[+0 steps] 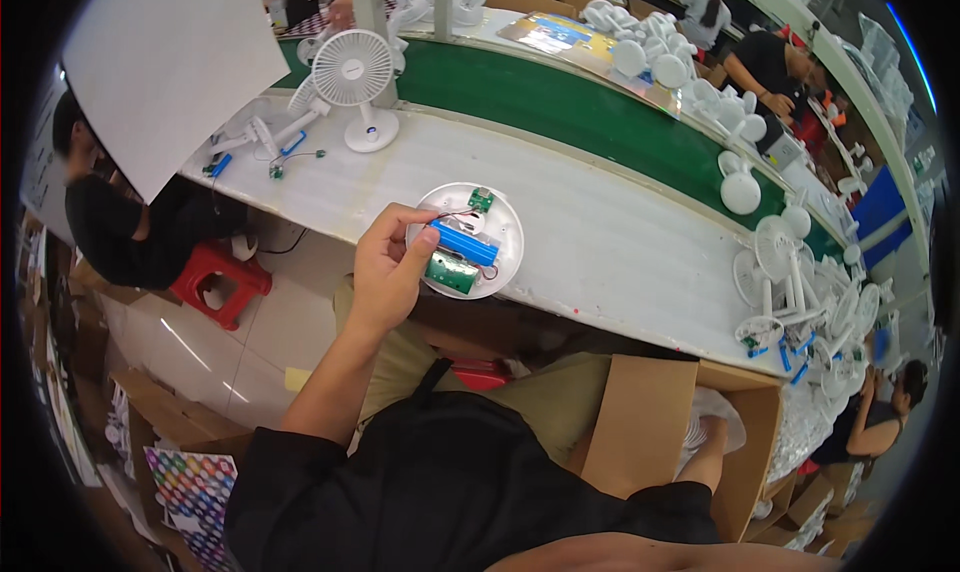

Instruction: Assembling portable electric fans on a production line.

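Observation:
My left hand (392, 262) pinches the end of a blue cylindrical battery (466, 244) between thumb and fingers. The battery lies over a round white fan base (508, 222), its open inside facing up near the table's front edge. A small green circuit board (481, 200) sits at the far side of the base, with thin wires running from it. A larger green board (452, 273) lies on the near side. My right forearm (706, 457) reaches down into an open cardboard box (640, 422) beside my lap, by clear plastic wrap (727, 418). The fingers of that hand are hidden.
An assembled white fan (352, 72) stands at the back left of the white table (600, 242). Loose fan parts with batteries are near it. More fans and parts (790, 272) crowd the right end. A green conveyor (560, 97) runs behind. Other people sit nearby.

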`<state>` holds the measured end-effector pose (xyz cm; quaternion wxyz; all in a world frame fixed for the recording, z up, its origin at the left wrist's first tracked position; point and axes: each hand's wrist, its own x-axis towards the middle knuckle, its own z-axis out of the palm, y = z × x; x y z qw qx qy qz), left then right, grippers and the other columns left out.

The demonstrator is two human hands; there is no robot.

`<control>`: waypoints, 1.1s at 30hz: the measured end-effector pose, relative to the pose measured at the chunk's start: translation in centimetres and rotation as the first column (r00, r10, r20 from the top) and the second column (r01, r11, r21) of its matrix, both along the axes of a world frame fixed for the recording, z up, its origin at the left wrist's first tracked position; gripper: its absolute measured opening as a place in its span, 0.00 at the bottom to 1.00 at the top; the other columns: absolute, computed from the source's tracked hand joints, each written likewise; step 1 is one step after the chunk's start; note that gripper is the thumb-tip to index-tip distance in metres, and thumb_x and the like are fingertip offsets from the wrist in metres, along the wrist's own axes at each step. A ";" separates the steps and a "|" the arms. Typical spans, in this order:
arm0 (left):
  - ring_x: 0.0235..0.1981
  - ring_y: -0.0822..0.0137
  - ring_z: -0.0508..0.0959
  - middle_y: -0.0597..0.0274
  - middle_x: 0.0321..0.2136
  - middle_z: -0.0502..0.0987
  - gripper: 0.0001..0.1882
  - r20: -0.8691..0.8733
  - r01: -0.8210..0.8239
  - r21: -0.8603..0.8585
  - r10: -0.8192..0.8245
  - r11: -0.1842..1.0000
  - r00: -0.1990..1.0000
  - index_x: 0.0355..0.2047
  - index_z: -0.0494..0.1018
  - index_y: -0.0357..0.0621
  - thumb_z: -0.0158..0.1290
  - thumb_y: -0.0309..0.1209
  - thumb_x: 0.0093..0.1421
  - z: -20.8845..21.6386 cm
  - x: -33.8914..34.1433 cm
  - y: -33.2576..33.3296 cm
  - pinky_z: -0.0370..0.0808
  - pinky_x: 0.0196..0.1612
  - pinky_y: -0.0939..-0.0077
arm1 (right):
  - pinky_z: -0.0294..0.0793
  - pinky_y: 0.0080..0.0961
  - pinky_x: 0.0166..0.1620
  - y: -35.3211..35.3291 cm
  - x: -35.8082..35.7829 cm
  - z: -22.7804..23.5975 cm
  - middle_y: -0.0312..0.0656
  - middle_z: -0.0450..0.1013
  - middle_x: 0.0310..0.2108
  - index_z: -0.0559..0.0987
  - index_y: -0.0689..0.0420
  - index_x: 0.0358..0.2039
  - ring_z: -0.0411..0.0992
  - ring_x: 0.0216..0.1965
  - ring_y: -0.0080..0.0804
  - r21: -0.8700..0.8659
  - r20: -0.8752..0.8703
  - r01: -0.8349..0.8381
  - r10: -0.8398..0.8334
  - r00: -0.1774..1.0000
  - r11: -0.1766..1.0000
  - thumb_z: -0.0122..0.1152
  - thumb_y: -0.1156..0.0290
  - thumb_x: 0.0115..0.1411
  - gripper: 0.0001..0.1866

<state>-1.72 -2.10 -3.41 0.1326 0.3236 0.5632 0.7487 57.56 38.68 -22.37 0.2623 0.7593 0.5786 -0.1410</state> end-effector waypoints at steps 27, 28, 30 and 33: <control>0.37 0.70 0.74 0.56 0.40 0.75 0.09 -0.048 0.029 -0.018 -0.030 0.999 0.998 0.42 0.72 0.37 0.52 0.26 0.63 -0.2 -4.4 -3.5 0.71 0.43 0.81 | 0.63 0.40 0.60 -14.9 -22.6 24.3 0.54 0.63 0.60 0.72 0.59 0.49 0.62 0.60 0.54 0.995 0.091 -0.056 0.569 0.817 -0.079 0.68 0.72 0.46 0.27; 0.37 0.70 0.74 0.56 0.40 0.76 0.09 -0.037 0.037 -0.020 -0.037 0.999 0.999 0.42 0.72 0.37 0.52 0.26 0.63 -0.2 -4.3 -3.6 0.71 0.43 0.81 | 0.64 0.39 0.59 -13.7 -24.9 24.3 0.53 0.63 0.60 0.73 0.59 0.48 0.63 0.59 0.54 0.989 0.150 -0.108 0.589 0.794 -0.105 0.67 0.73 0.45 0.27; 0.37 0.70 0.74 0.56 0.40 0.76 0.09 -0.012 0.009 -0.019 -0.009 1.000 1.000 0.43 0.72 0.37 0.52 0.26 0.63 -1.5 -2.3 -2.9 0.71 0.43 0.81 | 0.66 0.39 0.57 -9.9 -27.5 22.9 0.51 0.63 0.60 0.73 0.58 0.46 0.64 0.57 0.53 0.964 0.262 -0.221 0.640 0.722 -0.146 0.65 0.75 0.44 0.25; 0.37 0.70 0.74 0.56 0.40 0.76 0.09 -0.005 0.010 -0.030 -0.011 0.999 1.000 0.43 0.72 0.37 0.52 0.26 0.63 -1.7 -2.3 -3.4 0.71 0.42 0.81 | 0.66 0.40 0.54 -6.4 -31.6 20.3 0.50 0.63 0.59 0.74 0.57 0.43 0.64 0.55 0.51 0.907 0.392 -0.386 0.682 0.617 -0.172 0.64 0.77 0.42 0.23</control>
